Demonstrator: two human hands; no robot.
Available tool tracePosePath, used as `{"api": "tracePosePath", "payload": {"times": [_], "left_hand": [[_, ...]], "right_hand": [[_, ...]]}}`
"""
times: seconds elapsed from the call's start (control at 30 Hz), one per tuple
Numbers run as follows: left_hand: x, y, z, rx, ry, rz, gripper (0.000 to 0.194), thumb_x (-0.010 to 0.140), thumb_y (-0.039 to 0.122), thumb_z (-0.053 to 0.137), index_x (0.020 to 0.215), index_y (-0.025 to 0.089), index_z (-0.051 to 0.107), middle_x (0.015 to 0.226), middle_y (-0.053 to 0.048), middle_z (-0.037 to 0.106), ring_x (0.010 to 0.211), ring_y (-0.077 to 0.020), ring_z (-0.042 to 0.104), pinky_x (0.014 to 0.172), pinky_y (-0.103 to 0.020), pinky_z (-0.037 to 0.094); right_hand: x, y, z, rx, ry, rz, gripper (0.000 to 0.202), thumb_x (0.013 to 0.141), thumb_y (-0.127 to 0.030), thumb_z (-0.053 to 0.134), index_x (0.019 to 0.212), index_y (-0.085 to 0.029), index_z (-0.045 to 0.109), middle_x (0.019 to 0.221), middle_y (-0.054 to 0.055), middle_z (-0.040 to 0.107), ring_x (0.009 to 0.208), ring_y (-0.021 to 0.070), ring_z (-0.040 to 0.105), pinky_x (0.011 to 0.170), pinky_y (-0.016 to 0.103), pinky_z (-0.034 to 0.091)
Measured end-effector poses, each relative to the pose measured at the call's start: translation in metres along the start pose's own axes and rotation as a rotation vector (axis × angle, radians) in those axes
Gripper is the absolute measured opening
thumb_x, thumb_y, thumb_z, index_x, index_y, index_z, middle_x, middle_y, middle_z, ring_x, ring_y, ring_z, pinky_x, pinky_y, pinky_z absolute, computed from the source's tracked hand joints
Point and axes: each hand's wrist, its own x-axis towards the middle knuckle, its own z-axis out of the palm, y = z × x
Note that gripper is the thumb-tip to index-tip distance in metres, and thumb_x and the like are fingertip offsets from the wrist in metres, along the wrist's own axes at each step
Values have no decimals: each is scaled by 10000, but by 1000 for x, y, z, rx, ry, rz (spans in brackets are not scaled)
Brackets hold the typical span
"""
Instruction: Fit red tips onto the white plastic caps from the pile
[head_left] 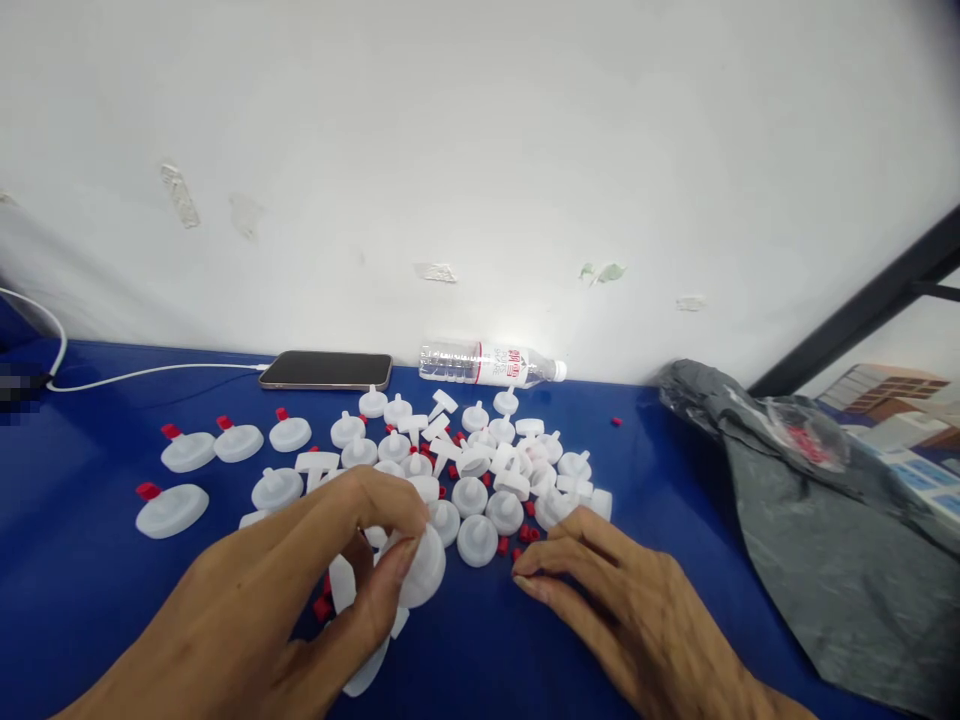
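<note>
- The left hand [300, 590] is curled, thumb and fingertips pinching a white plastic disc [424, 570] by its rim and holding it just off the blue table [675, 480], right at the near edge of the pile of white discs [465, 470].
- The disc in the hand is a small, round, moulded piece with a short stub on its face. I'd judge it very light and stiff, smooth enough to slip if squeezed on the flat faces, and not fragile. The rim is the sure place to grip, as the hand does now; the stub looks too thin for a firm hold.
- More white pieces lie under and just beside that hand, partly hidden by the fingers.
- The right hand [637, 610] rests flat and loosely spread on the table at the near right of the pile, forefinger tip close to some small red caps [517, 545]. It holds nothing that I can see.
- The red caps are tiny and scattered through the pile; they look light and fiddly, best taken between two fingertips.
- Left of the pile, a few capped discs [187, 450] lie apart, each with a red cap on its stub.
- Behind the pile, against the wall, lie a phone [326, 369] on a white cable and a water bottle [487, 363] on its side.
- Well to the right of the pile sits a crumpled grey plastic bag [825, 540].
</note>
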Motion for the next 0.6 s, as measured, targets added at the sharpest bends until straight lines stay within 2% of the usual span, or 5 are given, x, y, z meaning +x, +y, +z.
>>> {"api": "tracePosePath", "payload": {"times": [0.1,0.2,0.27,0.43,0.6], "left_hand": [[2,-1,1,97,49,-9,176,1007,326,443,1132,296,563,1022,70,711,822,-49,709,739,-57,532],[2,-4,1,92,35,-7,186,1002,335,492,1166,315,577,1177,91,651,1067,-47,647,1009,-69,415],[3,-5,1,50,9,10,150,1005,298,491,1129,310,574,1139,93,648,1078,-46,623,1022,-83,392],[1,-4,-1,118,-119,163,211,1040,225,354,1059,276,558,957,59,643,917,-50,621,861,-107,436],[-15,-2,6,243,-46,213,317,991,188,310,1194,249,546,1131,-21,644,1129,-182,583,1036,-281,415]], "right_hand": [[1,-3,-3,82,34,-15,109,1039,-272,523,1085,-303,617,983,-49,685,825,123,694,737,214,544],[1,-7,-5,172,59,-3,86,1012,-267,571,1058,-290,639,957,-51,717,813,125,704,710,195,546],[2,-11,-6,248,61,44,84,995,-293,594,1024,-280,671,896,-40,726,739,131,702,652,196,543],[8,-18,-12,650,-34,335,215,958,-443,644,920,-254,738,646,-27,682,554,121,662,514,174,487],[13,-18,-16,929,-70,439,227,915,-447,710,906,-222,742,589,-12,672,452,76,556,391,129,301]]}}
